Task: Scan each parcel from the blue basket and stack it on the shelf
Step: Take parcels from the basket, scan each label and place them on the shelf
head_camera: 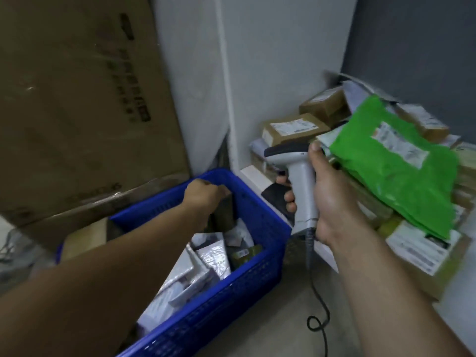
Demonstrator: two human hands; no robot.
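Note:
The blue basket (260, 215) stands on the floor, holding several grey and white bagged parcels (206, 256). My left hand (203, 198) reaches into its far end and grips a dark brown box parcel (225, 211) standing upright there. My right hand (329, 199) holds a grey handheld scanner (298, 176) by its handle above the basket's right rim, its coiled cable (319, 300) hanging to the floor. On the low white shelf (253, 176) to the right lies a stack of cardboard parcels (293, 128), with a green plastic mailer (401, 166) on top.
A large cardboard carton (77, 106) leans against the wall behind the basket. A white wall corner (226, 73) rises between carton and shelf. A flat box (425, 256) with a white label juts from the stack's near end. Bare grey floor (270, 325) lies in front of the shelf.

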